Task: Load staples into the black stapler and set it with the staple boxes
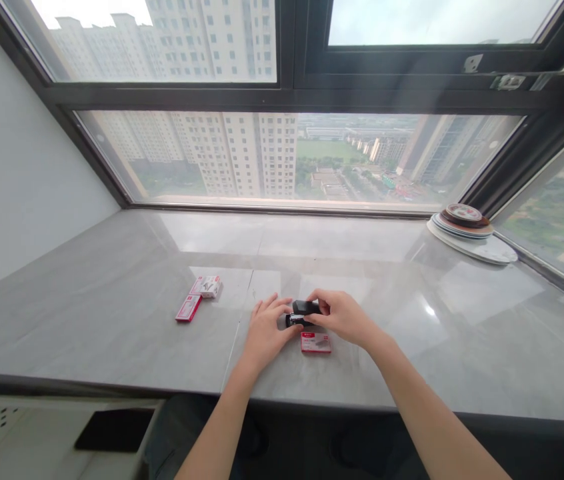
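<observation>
A small black stapler-like object (pixel 306 308) lies on the grey marble sill (pixel 162 347), its upper part lifted from the lower part. My right hand (pixel 345 316) pinches that upper part between thumb and fingers. Around the left end of the lower part, my left hand (pixel 267 333) curves its thumb and index finger, the other fingers stretched over the sill. Just below the black object, nearest my right thumb, lies a red and white box (pixel 316 343). What is inside the black object is too small to make out.
Several small red and white boxes, one in front (pixel 189 309), sit together on the left. Stacked plates (pixel 482 247) stand at the back right by the window. A dark flat object (pixel 115 430) rests below the sill's front edge.
</observation>
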The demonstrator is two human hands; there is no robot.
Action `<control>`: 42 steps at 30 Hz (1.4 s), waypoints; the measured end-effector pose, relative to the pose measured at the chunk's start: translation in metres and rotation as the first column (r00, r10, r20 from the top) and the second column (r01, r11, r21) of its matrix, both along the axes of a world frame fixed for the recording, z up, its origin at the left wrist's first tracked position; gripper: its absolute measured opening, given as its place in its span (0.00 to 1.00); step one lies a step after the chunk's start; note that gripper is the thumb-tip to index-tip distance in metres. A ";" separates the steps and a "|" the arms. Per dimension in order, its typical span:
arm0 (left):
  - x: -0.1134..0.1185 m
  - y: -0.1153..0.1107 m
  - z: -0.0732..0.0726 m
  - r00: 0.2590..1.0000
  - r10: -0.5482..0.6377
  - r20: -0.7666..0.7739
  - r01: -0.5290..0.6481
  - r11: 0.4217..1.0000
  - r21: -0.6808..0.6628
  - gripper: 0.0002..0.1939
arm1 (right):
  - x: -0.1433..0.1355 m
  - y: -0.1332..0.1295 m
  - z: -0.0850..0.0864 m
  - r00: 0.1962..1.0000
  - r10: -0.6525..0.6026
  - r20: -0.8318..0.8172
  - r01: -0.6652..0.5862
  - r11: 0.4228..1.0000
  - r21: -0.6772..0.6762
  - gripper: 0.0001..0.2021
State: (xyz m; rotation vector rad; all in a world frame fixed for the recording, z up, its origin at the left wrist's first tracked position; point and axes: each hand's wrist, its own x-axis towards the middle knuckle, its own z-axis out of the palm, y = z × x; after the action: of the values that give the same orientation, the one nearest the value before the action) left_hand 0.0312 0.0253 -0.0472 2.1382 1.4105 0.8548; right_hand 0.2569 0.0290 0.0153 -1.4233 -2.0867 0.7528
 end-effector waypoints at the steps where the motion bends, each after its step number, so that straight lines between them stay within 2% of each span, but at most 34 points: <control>1: 0.000 0.000 -0.001 1.000 -0.001 -0.009 0.001 1.000 0.000 0.09 | -0.003 0.000 -0.002 1.000 -0.002 0.019 0.001 1.000 0.021 0.08; 5: -0.002 -0.004 0.002 1.000 0.004 -0.006 -0.004 0.999 0.041 0.15 | -0.003 -0.004 -0.007 0.999 0.006 0.045 -0.009 0.998 0.067 0.09; 8: 0.002 -0.015 0.012 0.998 0.035 0.054 -0.041 0.992 0.121 0.20 | 0.012 -0.006 -0.013 0.993 -0.111 0.036 0.107 0.990 0.089 0.11; 9: 0.006 -0.019 0.016 0.999 -0.010 0.047 0.003 0.990 0.144 0.25 | 0.019 -0.007 -0.016 0.983 -0.182 0.029 0.178 0.979 0.102 0.11; 11: 0.017 -0.029 0.025 0.977 -0.211 -0.035 0.213 0.964 0.161 0.34 | 0.033 -0.008 -0.024 0.949 -0.316 0.003 0.314 0.944 0.097 0.14; 13: 0.026 -0.036 0.031 0.887 -0.437 -0.147 0.455 0.881 0.127 0.39 | 0.043 -0.011 -0.032 0.917 -0.398 -0.034 0.399 0.916 0.043 0.17; 14: 0.028 -0.038 0.034 0.845 -0.502 -0.185 0.525 0.845 0.101 0.40 | 0.047 -0.013 -0.037 0.906 -0.420 -0.057 0.421 0.907 0.005 0.18; 15: 0.026 -0.038 0.035 0.825 -0.525 -0.208 0.549 0.832 0.077 0.41 | 0.050 -0.016 -0.041 0.897 -0.435 -0.084 0.434 0.900 -0.031 0.19; 16: 0.021 -0.037 0.037 0.831 -0.511 -0.218 0.534 0.844 0.055 0.41 | 0.051 -0.020 -0.044 0.888 -0.445 -0.115 0.440 0.896 -0.066 0.21; 19: -0.008 -0.029 0.038 0.907 -0.368 -0.202 0.372 0.928 -0.021 0.40 | 0.048 -0.035 -0.053 0.862 -0.454 -0.226 0.423 0.889 -0.175 0.26; 22: -0.029 -0.024 0.037 0.942 -0.299 -0.154 0.289 0.953 -0.086 0.39 | 0.033 -0.048 -0.059 0.842 -0.428 -0.329 0.336 0.892 -0.302 0.29; 24: -0.028 -0.025 0.035 0.956 -0.272 -0.112 0.262 0.960 -0.095 0.39 | 0.018 -0.052 -0.061 0.830 -0.401 -0.387 0.266 0.895 -0.358 0.31; 26: -0.017 -0.028 0.033 0.969 -0.238 -0.062 0.231 0.968 -0.102 0.44 | 0.003 -0.051 -0.063 0.815 -0.382 -0.435 0.225 0.901 -0.370 0.31; 29: 0.000 -0.032 0.029 0.979 -0.203 -0.001 0.201 0.972 -0.118 0.49 | -0.012 -0.048 -0.063 0.789 -0.393 -0.472 0.238 0.904 -0.355 0.31; 35: 0.007 -0.035 0.022 0.988 -0.156 0.016 0.156 0.981 -0.115 0.46 | -0.014 -0.047 -0.064 0.774 -0.387 -0.501 0.226 0.908 -0.353 0.30; 39: 0.004 -0.035 0.023 0.985 -0.171 0.025 0.172 0.984 -0.051 0.47 | -0.015 -0.050 -0.064 0.756 -0.431 -0.493 0.274 0.892 -0.358 0.30; 40: 0.000 -0.034 0.024 0.991 -0.134 0.027 0.134 0.991 -0.021 0.43 | -0.015 -0.051 -0.063 0.751 -0.444 -0.490 0.289 0.887 -0.360 0.30; 41: -0.009 -0.032 0.024 0.999 -0.048 0.020 0.047 0.999 0.016 0.37 | -0.016 -0.052 -0.063 0.746 -0.454 -0.488 0.302 0.883 -0.360 0.30; 42: -0.020 -0.028 0.024 0.995 0.099 0.005 -0.099 0.993 0.059 0.29 | -0.017 -0.053 -0.062 0.742 -0.462 -0.487 0.312 0.880 -0.359 0.30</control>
State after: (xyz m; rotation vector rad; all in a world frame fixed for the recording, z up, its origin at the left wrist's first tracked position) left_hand 0.0109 -0.0028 -0.0234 2.1248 1.5190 0.9465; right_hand 0.2400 -0.0237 -0.0470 -1.4735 -1.2149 1.1256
